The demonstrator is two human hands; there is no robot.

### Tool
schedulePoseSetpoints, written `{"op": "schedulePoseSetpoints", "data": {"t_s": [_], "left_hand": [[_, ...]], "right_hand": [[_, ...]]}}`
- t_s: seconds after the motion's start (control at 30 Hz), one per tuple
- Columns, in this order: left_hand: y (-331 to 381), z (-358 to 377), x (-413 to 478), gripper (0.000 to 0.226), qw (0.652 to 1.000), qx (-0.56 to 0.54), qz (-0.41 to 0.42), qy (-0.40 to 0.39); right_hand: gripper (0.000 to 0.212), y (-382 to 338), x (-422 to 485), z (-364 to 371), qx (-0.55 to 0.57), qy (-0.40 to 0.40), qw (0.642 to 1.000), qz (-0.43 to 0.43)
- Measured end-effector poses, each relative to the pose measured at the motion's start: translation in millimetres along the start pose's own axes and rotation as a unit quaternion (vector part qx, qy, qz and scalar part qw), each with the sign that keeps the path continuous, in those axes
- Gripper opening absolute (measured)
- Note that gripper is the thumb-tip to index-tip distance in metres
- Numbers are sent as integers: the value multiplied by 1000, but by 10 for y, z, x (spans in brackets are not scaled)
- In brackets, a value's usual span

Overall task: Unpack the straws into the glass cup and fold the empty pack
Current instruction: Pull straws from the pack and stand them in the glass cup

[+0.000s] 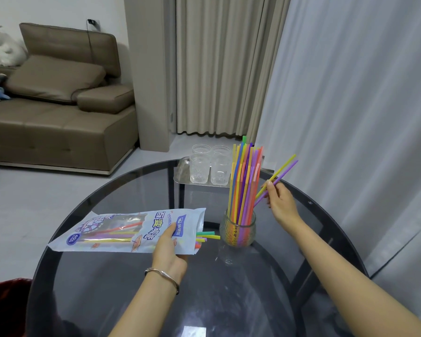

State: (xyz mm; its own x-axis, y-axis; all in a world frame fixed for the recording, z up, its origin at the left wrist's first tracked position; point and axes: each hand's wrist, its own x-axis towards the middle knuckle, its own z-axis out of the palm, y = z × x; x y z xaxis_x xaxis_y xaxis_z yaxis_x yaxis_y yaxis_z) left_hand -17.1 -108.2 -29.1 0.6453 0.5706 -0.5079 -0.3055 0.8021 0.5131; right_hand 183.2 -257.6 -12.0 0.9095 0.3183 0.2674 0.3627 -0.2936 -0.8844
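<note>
**Straw Transfer in Progress: Pack Partly Emptied, Two Straws in Hand**

The round dark smoked-glass tabletop point(136, 300) carries all the task items. Nearest the wearer, the left hand point(168, 251), with a thin silver bangle point(163, 276) at the wrist, is closed on the open end of the flat white-and-blue printed plastic straw pack point(122, 233), thumb on top and fingers underneath. This grip appears intended to hold the mouth of the pack steady and pointed toward the cup, so that straws can be drawn out sideways. Several coloured straws remaining in the pack point(208, 235) protrude from the mouth (green, yellow, purple and orange ends), with more visible through the clear window.

Readable print on the pack: large blue Chinese characters "百变吸管", a vertical "HYGIEN…" strip partly covered by the thumb, and a round blue badge reading "40", its smaller characters too blurred to read with confidence.

Just to the right of the pack mouth stands the squat textured clear glass cup point(237, 233). It holds an upright bundle of multicoloured plastic straws point(244, 181), leaning slightly against the rim.

The right hand point(281, 203) is raised beside the bundle, its fingers pinched on two loose straws, one yellow and one purple point(281, 175), held at a slant with the lower ends aimed toward the cup. This is judged to be the insertion step.

Further back, a shiny metal tray point(182, 177) at the far edge holds four empty patterned drinking glasses point(210, 166). Beyond are a brown leather sofa point(58, 117) and pale curtains point(229, 69).
</note>
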Motion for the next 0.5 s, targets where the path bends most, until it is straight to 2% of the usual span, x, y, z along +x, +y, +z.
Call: {"op": "schedulePoseSetpoints", "data": {"t_s": [0.1,0.17,0.27,0.37,0.5], "left_hand": [[0,-27,4,19,1000,-4,1,3],[3,-36,5,10,1000,-3,-4,1],[-3,-22,-1,8,1000,6,-7,-3],[-15,-17,-13,7,1000,15,-5,-16],[-22,-1,-59,9,999,25,0,-28]], "right_hand": [[32,-88,77,-36,-70,-10,997,-14],[34,-151,148,-55,-117,-23,993,-13],[35,-234,212,-44,-167,-94,981,9],[36,-261,195,-6,-170,-147,973,49],[45,-241,39,-42,-146,-80,982,89]]}}
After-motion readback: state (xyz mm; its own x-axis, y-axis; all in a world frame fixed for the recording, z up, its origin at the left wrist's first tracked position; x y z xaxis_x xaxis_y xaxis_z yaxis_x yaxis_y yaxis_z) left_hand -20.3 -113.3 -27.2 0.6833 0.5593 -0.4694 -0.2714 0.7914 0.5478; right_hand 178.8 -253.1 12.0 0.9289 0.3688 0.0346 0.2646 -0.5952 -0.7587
